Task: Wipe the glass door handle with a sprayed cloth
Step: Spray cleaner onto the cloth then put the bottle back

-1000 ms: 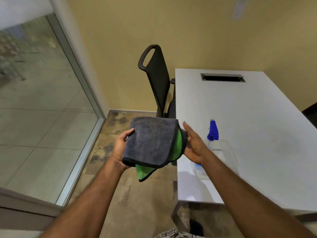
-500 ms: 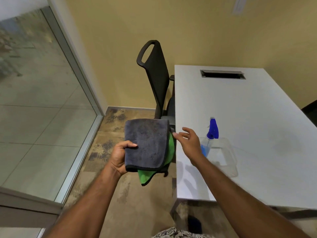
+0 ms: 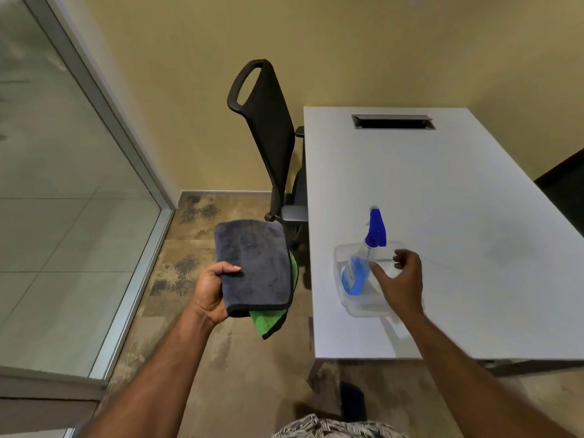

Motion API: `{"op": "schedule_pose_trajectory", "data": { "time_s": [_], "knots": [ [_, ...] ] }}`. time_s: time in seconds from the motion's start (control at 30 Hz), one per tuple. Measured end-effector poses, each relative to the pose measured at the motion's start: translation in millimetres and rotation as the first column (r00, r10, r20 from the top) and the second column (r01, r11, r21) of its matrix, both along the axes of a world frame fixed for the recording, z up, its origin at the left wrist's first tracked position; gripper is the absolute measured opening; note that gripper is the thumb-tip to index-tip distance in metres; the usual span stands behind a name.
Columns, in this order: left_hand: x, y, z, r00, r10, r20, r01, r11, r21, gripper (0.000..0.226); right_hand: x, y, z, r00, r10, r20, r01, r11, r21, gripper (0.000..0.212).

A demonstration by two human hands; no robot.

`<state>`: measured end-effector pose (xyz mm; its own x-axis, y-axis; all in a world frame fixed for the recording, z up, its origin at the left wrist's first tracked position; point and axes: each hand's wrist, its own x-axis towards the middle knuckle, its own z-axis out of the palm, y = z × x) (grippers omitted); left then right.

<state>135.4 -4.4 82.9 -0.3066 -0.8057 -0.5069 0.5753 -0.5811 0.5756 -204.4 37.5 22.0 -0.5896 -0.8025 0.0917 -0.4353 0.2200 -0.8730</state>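
A person's left hand [image 3: 211,292] is gripping a folded grey and green cloth [image 3: 256,270], thumb pressing on top, over the floor just left of a white table [image 3: 458,216]. The right hand [image 3: 399,281] is hovering with fingers spread and empty over a clear tray [image 3: 363,306] near the table's front edge, just beside the spray bottle [image 3: 363,257] leaning inside it. A black chair [image 3: 268,137] is standing beyond the cloth, glass panels [image 3: 63,200] lining the left side.

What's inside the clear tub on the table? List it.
The clear tub holds one spray bottle with a blue trigger, leaning tilted. The open right hand covers part of the tub, so anything beneath it cannot be seen.
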Motion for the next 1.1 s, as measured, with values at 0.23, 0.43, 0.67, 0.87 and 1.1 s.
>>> {"op": "schedule_pose_trajectory", "data": {
  "time_s": [0.23, 0.43, 0.67, 0.87, 1.1],
  "knots": [
    [-12.2, -5.5, -3.5, 0.999, -0.049, 0.014, 0.048, 0.999, 0.021, 0.040, -11.0, -49.5, 16.2, 0.940, 0.266, 0.212, -0.277, 0.960, 0.027, 0.071],
    [-15.3, -8.3, -7.9, 0.999, -0.047, 0.024, 0.046, 0.998, 0.033, 0.042, -7.7, -68.0, 10.0, 0.904, 0.338, 0.260, -0.363, 0.931, 0.051, 0.045],
    [-6.1, -10.2, -3.1, 1.000, -0.019, 0.021, 0.019, 1.000, 0.001, 0.043, -3.7, -70.9, 18.1, 0.880, 0.417, 0.227, -0.426, 0.905, -0.010, 0.054],
    [2.3, -13.8, 2.2, 0.999, 0.032, -0.027, -0.032, 0.999, -0.023, 0.034, 1.5, -72.5, 80.5, 0.895, 0.438, 0.083, -0.427, 0.895, -0.129, 0.028],
    [5.9, -19.4, 4.3, 0.982, 0.116, -0.146, -0.127, 0.990, -0.064, 0.039, 50.7, -33.5, 142.4, 0.732, 0.681, -0.012, -0.676, 0.725, -0.131, 0.014]
  ]
}}
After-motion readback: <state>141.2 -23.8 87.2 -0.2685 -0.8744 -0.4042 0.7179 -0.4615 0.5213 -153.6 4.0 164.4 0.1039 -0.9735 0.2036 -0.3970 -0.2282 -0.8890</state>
